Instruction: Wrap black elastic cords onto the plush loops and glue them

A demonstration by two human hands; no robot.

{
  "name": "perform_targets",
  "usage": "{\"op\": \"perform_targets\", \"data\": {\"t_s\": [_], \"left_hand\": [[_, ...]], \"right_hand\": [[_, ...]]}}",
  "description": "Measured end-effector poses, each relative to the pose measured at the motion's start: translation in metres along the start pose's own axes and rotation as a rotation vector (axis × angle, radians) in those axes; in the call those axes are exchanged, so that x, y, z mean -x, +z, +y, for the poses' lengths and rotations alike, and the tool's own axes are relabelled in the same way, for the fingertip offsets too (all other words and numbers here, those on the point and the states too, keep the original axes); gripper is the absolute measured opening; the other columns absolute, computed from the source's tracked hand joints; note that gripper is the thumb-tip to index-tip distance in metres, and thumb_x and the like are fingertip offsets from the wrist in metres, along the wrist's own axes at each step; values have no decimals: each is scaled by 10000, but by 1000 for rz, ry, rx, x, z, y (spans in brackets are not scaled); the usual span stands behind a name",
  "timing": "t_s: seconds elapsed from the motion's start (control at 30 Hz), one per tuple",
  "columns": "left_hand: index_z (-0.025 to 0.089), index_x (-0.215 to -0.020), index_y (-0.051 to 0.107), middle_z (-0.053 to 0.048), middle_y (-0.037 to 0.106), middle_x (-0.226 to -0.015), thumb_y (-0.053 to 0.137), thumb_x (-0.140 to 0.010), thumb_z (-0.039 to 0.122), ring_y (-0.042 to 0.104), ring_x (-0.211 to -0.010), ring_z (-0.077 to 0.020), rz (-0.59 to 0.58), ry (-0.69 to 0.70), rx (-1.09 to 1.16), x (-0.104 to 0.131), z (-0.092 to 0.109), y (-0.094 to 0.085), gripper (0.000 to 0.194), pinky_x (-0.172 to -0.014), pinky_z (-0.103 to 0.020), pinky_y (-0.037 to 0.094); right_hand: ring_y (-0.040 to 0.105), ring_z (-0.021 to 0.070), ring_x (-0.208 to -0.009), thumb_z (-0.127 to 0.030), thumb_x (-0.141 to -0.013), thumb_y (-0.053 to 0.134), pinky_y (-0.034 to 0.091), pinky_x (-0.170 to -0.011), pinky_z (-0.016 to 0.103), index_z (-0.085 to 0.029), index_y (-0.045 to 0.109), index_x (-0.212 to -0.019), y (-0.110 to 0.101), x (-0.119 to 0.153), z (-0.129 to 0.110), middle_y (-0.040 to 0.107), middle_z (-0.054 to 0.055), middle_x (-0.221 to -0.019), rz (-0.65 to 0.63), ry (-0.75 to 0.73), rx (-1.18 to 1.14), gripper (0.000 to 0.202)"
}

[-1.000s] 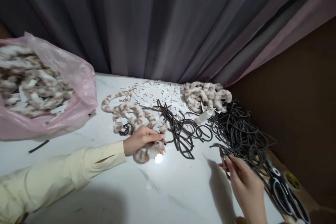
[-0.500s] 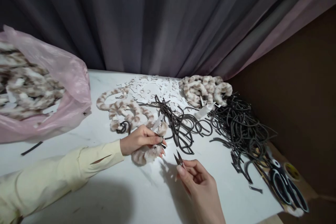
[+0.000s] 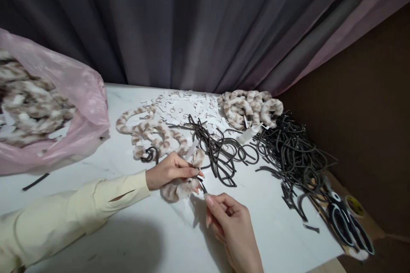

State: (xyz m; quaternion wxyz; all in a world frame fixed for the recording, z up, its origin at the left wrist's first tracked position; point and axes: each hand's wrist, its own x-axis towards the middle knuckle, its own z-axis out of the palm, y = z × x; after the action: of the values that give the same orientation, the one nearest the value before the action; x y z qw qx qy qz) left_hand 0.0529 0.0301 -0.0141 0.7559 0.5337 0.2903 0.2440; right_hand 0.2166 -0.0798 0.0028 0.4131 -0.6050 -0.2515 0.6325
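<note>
My left hand (image 3: 173, 171) pinches a brown-and-white fluffy strip (image 3: 179, 189), with a small dark end showing at the fingertips. My right hand (image 3: 229, 222) holds small pointed snips (image 3: 203, 187) between thumb and fingers; their tips are at the dark end beside my left fingertips. Whether the blades touch it is too small to tell. More fluffy strips (image 3: 156, 134) lie just beyond my left hand, and loose black cords (image 3: 221, 153) lie behind both hands.
A pink plastic bag (image 3: 91, 115) of fluffy pieces stands at the left. White paper scraps (image 3: 182, 108) and fluffy rings (image 3: 238, 111) lie at the back. On the right are a heap of black cords (image 3: 294, 149), large scissors (image 3: 342, 224) and a yellow tape roll (image 3: 355, 206).
My right hand has moved left and slightly up, bringing the snips to my left fingertips. The blades, apart before, now look closer together. My left hand has hardly moved.
</note>
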Motion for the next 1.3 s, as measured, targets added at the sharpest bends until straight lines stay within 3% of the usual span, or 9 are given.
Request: {"op": "perform_targets", "data": {"t_s": [0.33, 0.83, 0.93, 1.1, 1.2, 1.3], "left_hand": [[102, -642, 740, -92, 693, -621, 671, -701, 443, 589, -622, -185, 54, -4, -118, 1, 0, -1, 353, -549, -258, 433], [96, -621, 726, -75, 651, -556, 670, -696, 450, 564, -588, -179, 56, -6, -127, 0, -2, -1, 367, -532, -262, 410], [100, -607, 718, -67, 629, -533, 687, -678, 448, 552, -577, -177, 66, -16, -132, 0, -4, -1, 357, -512, -259, 395], [104, -505, 652, -34, 549, -473, 686, -678, 441, 440, -480, -120, 77, -12, -153, 0, -4, -1, 380, -448, -247, 303], [107, -462, 596, 23, 410, -412, 686, -677, 439, 300, -436, -70, 74, -13, -175, -1, -2, 0, 407, -424, -237, 205], [91, -498, 614, 54, 314, -417, 681, -690, 426, 230, -439, -52, 80, -38, -154, -1, -2, 3, 392, -427, -233, 152]], "right_hand": [[200, -3, -340, -510, -689, 690, 106, -350, 173, -133, 514, -619, 2, 0, 1, 501, -39, -475, -8, -37, -33, 423], [211, 19, -366, -557, -664, 680, 128, -366, 183, -141, 541, -660, 4, 1, 5, 452, -49, -455, 26, -84, 51, 439], [258, 44, -408, -552, -673, 670, 176, -392, 194, -142, 560, -652, 7, 3, 6, 421, -48, -458, 107, -174, 128, 425], [349, 83, -475, -459, -750, 627, 290, -455, 210, -153, 618, -660, 9, 6, 14, 452, -23, -491, 253, -450, 361, 319], [410, 90, -479, -367, -804, 590, 346, -471, 201, -161, 638, -764, 5, 4, 19, 536, -5, -560, 266, -613, 513, 215], [463, 88, -477, -262, -855, 535, 386, -476, 181, -156, 607, -825, -1, 2, 20, 588, 10, -613, 199, -803, 699, 131]]}}
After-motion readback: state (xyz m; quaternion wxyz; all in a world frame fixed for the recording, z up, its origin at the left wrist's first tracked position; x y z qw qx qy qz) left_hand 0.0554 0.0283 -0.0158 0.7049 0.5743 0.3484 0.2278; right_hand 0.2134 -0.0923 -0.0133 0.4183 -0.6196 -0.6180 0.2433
